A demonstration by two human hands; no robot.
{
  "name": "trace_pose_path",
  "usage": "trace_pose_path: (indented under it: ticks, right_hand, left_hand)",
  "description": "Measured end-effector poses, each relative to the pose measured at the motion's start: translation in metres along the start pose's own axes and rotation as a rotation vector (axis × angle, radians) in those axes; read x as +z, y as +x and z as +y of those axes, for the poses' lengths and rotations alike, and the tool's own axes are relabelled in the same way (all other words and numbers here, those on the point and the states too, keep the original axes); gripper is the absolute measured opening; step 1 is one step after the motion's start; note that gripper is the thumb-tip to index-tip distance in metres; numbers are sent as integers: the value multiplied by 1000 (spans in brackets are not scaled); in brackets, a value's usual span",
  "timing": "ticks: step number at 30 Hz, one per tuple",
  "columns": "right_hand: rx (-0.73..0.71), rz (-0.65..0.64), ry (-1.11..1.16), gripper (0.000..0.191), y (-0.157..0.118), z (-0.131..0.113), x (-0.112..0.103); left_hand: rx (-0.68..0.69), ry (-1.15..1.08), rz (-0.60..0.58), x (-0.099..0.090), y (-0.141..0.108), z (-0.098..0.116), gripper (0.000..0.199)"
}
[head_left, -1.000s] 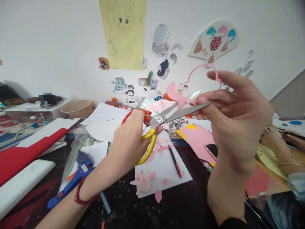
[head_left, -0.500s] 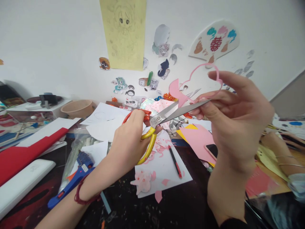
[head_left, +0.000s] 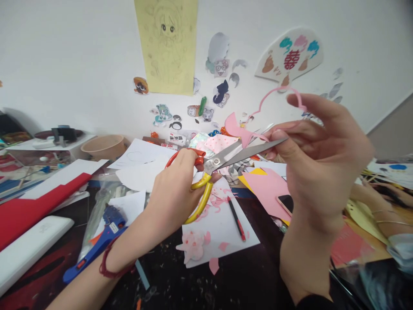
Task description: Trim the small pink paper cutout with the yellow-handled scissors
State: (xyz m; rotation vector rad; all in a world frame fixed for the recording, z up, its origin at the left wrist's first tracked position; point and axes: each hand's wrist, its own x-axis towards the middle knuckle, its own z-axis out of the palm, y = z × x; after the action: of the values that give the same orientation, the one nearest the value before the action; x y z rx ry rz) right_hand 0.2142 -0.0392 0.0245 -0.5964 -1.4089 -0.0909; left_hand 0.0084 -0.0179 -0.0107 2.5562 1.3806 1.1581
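My left hand is wrapped round the handles of a pair of scissors, one handle red-orange and one yellow. The blades point right, parted, with pink paper between them. That paper is a thin curved outline with a wider pointed piece at its left end. My right hand pinches the strip near the blade tips, its index finger raised against the upper curve. Beneath the hands a white sheet carries pink scraps, a star-shaped pink piece and a black-and-red pen.
At left lie a blue glue gun, a white case and a red strip. A round tan bowl stands behind. Pink sheets with a phone are at right, near another person's arm.
The scissor blades have closed slightly around the pink paper. The paper outline has tilted and shifted a little, and my right hand has moved slightly right.
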Motion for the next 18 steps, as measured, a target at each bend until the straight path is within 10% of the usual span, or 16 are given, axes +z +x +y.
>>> trace_pose_path:
  ticks: [18]
  right_hand:
    - [4,-18,10,42,-1,1,0]
  left_hand:
    - [-100,-46,-39,0,-1,1,30]
